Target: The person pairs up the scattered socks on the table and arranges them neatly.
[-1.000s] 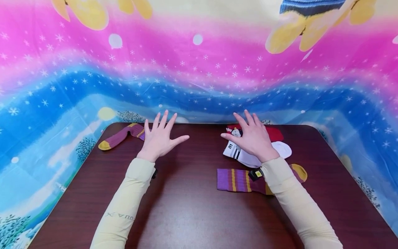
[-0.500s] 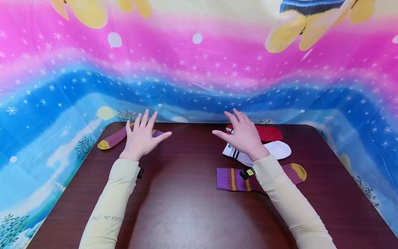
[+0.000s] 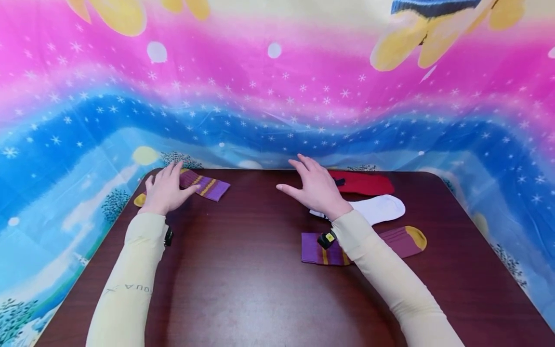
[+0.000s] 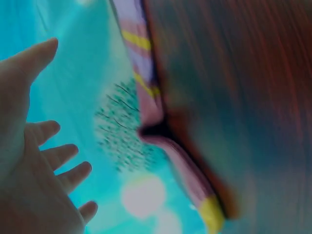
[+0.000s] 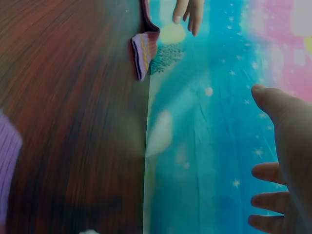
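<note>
My left hand (image 3: 165, 189), fingers spread and slightly bent, hovers over a purple sock (image 3: 212, 188) with yellow stripes at the table's far left. Part of that sock lies hidden behind the hand; its yellow toe (image 4: 210, 214) shows in the left wrist view, with a gap between sock and fingers. My right hand (image 3: 315, 185) holds nothing, its thumb apart from the fingers, above the table right of centre. Beside and behind it lie a red sock (image 3: 366, 183) and a white sock (image 3: 381, 209). Under the right wrist is another purple striped sock (image 3: 399, 242) with a yellow toe.
The dark brown wooden table (image 3: 243, 289) has rounded far corners. A colourful printed cloth (image 3: 269, 106) with snowflakes hangs close behind its far edge and along both sides. Each wrist carries a small black camera mount (image 3: 327, 238).
Both hands have moved left, the left one over the far-left sock, uncovering its striped cuff. The right hand has shifted away from the red and white socks. Nothing has been picked up.
</note>
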The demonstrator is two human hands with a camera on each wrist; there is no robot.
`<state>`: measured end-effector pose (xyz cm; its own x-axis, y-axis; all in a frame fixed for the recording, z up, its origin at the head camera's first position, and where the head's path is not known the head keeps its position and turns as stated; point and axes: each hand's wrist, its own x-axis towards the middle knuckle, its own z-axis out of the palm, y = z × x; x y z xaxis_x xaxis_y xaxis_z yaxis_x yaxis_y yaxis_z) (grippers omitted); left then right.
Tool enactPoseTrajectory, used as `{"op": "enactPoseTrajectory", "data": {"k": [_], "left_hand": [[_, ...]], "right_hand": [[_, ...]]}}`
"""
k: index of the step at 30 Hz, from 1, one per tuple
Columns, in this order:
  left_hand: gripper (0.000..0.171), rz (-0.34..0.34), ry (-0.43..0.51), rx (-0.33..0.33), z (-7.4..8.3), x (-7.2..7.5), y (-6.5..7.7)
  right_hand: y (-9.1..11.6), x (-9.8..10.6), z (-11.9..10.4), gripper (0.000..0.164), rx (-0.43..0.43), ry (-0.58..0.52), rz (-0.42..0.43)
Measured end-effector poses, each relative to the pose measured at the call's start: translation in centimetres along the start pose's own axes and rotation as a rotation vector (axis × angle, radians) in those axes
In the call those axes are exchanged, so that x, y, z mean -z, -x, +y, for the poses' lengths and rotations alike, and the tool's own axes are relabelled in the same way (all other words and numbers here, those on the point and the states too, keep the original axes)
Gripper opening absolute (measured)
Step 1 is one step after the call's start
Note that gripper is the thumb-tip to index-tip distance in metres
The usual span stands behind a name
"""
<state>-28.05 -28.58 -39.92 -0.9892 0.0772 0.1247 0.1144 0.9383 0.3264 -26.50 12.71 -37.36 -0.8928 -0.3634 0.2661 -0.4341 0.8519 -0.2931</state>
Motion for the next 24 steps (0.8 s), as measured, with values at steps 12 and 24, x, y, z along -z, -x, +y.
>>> {"op": "enactPoseTrajectory", "data": {"k": [12,24], "left_hand": [[0.076,-0.204,0.034,0.117,-4.0,-1.2,0.2],[0.057,-0.192,-0.018,0.133,-4.2,-1.9,0.9]], "right_hand": [[-2.8,-1.9,-2.8,0.085,0.099,0.005,-0.067],[-4.7,-5.3,-4.2,0.078,0.185,-0.036,-0.120]]}}
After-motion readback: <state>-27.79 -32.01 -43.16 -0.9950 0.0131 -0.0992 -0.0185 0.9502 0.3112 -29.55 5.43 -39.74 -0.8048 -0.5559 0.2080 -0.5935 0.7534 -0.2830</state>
